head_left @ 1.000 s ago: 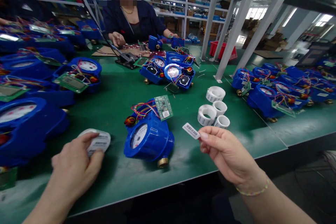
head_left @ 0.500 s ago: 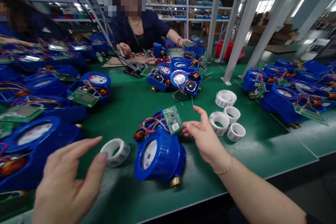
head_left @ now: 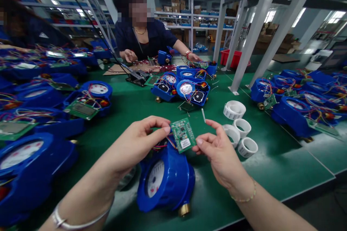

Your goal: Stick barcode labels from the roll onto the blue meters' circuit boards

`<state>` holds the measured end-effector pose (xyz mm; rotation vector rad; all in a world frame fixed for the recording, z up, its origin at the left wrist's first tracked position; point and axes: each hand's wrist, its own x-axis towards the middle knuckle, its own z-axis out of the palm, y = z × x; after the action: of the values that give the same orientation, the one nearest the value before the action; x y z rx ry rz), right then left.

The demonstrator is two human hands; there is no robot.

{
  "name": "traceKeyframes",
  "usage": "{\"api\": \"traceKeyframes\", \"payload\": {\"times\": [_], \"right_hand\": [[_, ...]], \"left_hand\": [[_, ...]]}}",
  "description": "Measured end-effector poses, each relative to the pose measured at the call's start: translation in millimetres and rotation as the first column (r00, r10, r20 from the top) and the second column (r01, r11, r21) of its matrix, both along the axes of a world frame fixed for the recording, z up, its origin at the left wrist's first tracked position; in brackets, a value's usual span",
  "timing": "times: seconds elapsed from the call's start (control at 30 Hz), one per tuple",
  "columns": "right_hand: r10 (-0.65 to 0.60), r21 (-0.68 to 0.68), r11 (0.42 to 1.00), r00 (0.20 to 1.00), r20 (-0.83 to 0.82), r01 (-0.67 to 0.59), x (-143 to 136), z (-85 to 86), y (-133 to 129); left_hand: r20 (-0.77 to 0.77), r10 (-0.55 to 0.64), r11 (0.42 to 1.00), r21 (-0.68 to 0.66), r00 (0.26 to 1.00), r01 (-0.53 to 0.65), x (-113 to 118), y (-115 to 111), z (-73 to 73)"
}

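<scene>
A green circuit board (head_left: 181, 131) with a white sticker is held up above a blue water meter (head_left: 173, 180) with a round dial and brass fitting. My right hand (head_left: 221, 151) pinches the board's lower right edge between thumb and fingers. A narrow white label strip (head_left: 203, 115) sticks up from its raised index fingertip. At the board's upper left edge, my left hand (head_left: 145, 137) has thumb and fingers closed on it. Coloured wires run behind the board and are partly hidden by the left hand. A label roll (head_left: 127, 180) is mostly covered by my left wrist.
Several label rolls (head_left: 234, 109) stand right of my right hand. Blue meters with loose boards crowd the left (head_left: 24, 166) and right (head_left: 295, 112); more (head_left: 187, 88) sit ahead. A co-worker (head_left: 146, 39) handles parts across the table. Metal posts (head_left: 260, 29) rise at the right.
My left hand has moved right and up from beside the label roll and closed on the board's left edge. The label strip on my right index finger now shows its broad side.
</scene>
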<state>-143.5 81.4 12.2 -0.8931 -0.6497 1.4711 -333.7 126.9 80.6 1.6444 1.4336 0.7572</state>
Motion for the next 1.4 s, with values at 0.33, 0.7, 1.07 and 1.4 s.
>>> {"api": "traceKeyframes", "payload": {"times": [0.33, 0.7, 1.07, 1.4], "right_hand": [[0.055, 0.021, 0.998, 0.99, 0.126, -0.059, 11.6, 14.6, -13.0], [0.544, -0.296, 0.837, 0.758, 0.361, -0.46, 53.4, 56.1, -10.4], [0.646, -0.492, 0.74, 0.689, 0.33, -0.458, 35.7, 58.0, 42.1], [0.711, -0.563, 0.676, 0.621, 0.33, -0.475, 30.7, 66.2, 48.6]], "left_hand": [[0.275, 0.034, 0.998, -0.053, 0.961, -0.02, -3.8, -0.6, -22.6], [0.486, 0.113, 0.969, -0.246, 0.867, 0.012, -2.1, -4.7, -23.4], [0.481, 0.198, 0.956, -0.286, 0.854, -0.061, 0.7, 2.2, -23.4], [0.484, 0.276, 0.931, -0.35, 0.83, -0.106, 0.4, 5.7, -23.2]]}}
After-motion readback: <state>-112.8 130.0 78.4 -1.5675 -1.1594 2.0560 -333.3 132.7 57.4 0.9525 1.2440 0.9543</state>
